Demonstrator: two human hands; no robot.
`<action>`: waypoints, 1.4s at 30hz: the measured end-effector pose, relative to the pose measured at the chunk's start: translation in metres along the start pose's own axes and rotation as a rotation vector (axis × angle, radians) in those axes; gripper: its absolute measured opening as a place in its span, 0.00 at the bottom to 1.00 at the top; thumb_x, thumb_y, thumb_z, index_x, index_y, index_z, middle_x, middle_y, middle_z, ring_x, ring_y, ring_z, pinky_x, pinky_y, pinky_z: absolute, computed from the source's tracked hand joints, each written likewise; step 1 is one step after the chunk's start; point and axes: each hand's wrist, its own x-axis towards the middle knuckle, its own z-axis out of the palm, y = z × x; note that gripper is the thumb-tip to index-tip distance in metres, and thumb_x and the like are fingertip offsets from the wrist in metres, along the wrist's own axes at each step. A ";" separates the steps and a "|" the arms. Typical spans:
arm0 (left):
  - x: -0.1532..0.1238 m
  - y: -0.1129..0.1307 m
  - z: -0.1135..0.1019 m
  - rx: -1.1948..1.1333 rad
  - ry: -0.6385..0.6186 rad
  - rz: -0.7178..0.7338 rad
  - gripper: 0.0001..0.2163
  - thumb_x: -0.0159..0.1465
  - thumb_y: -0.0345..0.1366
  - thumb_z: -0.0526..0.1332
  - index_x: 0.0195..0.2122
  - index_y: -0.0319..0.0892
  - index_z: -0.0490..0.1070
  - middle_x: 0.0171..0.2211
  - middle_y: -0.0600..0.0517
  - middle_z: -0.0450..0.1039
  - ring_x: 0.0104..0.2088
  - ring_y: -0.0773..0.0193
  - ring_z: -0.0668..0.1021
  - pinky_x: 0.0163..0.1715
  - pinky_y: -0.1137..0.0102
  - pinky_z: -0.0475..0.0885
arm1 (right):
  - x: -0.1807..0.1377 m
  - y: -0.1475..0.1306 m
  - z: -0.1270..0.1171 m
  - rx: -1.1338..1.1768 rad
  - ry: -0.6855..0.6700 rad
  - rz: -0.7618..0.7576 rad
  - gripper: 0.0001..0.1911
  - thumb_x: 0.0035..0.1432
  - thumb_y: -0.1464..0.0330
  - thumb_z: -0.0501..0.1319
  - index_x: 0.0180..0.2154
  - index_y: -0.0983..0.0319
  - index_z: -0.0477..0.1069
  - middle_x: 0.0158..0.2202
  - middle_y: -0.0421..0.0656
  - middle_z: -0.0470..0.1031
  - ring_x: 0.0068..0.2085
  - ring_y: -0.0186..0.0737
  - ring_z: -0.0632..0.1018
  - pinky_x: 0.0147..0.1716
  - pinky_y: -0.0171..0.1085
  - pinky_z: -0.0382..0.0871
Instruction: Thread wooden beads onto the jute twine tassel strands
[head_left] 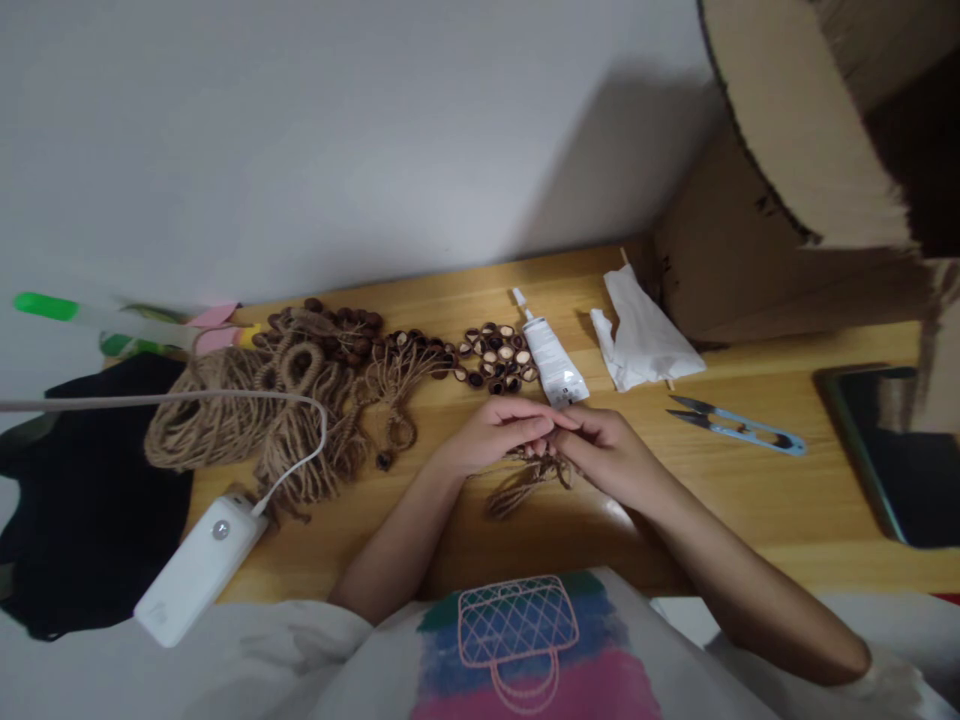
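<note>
My left hand (487, 436) and my right hand (611, 455) meet at the middle of the table's near side, fingertips pinched together. Between them is a small bundle of brown twine (514, 492), its loose loops hanging below the fingers. The fingers hide the exact spot they grip. Just beyond lies a white glue-like tube (556, 360) with a pointed nozzle. Left of the tube is a flat piece of joined round beads (491, 357), dark-rimmed, some with pale centres. A knotted twine cord with a loop (399, 432) rests nearer my left forearm.
Coiled twine (217, 410) and brown beads (352, 325) pile up at left. A white power bank (199, 570) with a cable sits at front left. At right are white tissue (649, 335), blue thread snips (739, 425), a phone (892, 450) and a cardboard box (780, 250).
</note>
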 end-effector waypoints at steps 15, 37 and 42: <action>0.000 0.000 0.000 0.003 0.003 -0.005 0.19 0.56 0.49 0.65 0.39 0.37 0.79 0.21 0.53 0.69 0.22 0.73 0.68 0.25 0.74 0.62 | 0.000 -0.001 0.001 0.003 0.005 0.014 0.11 0.57 0.68 0.57 0.31 0.61 0.77 0.29 0.41 0.78 0.32 0.37 0.76 0.34 0.35 0.67; 0.000 0.000 0.001 -0.014 0.017 -0.013 0.19 0.55 0.49 0.65 0.38 0.37 0.79 0.20 0.53 0.68 0.22 0.73 0.68 0.24 0.75 0.61 | 0.002 -0.002 0.001 0.007 0.006 0.017 0.11 0.56 0.67 0.56 0.30 0.60 0.77 0.28 0.41 0.78 0.32 0.36 0.76 0.34 0.35 0.67; 0.000 0.001 0.001 -0.004 0.029 -0.017 0.19 0.55 0.49 0.65 0.38 0.37 0.79 0.20 0.53 0.68 0.22 0.73 0.68 0.25 0.74 0.61 | 0.001 -0.002 0.001 0.007 0.016 0.030 0.11 0.55 0.67 0.56 0.30 0.61 0.77 0.27 0.40 0.78 0.31 0.36 0.76 0.33 0.35 0.67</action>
